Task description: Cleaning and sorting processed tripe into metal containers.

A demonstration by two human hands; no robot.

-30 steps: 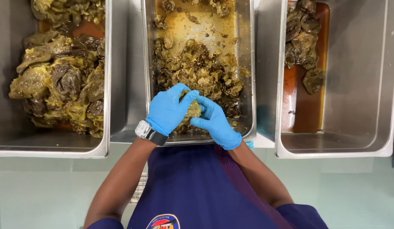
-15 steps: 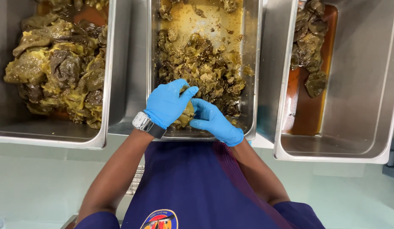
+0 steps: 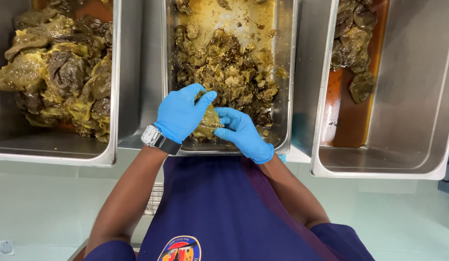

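While we stand over the three steel pans, both our gloved hands meet at the near edge of the middle pan (image 3: 285, 96). Our left hand (image 3: 180, 115) cups a yellowish-brown piece of cooked meat (image 3: 207, 123) from the left, and our right hand (image 3: 243, 133) pinches it from the right, so the two hands are closed together on that one piece, just above the pan's near rim. We cannot tell how firmly the fingers bite, since the gloves hide most of the piece.

We judge that the piece is being picked or pulled apart by hand, over a heap of small shredded bits (image 3: 229, 72) that fills the middle of this pan. Whatever comes loose calls for a small, careful tug, kept over the pan so nothing drops past the rim onto our dark blue apron (image 3: 219, 208).

Room is tight sideways. The left pan (image 3: 113, 96), heaped with large dark pieces (image 3: 60, 77), sits just beside the middle one, and the right pan (image 3: 418, 96), with a few dark pieces (image 3: 355, 48) in brown liquid along its left wall, sits close on the other side. The far end of the middle pan is mostly bare.
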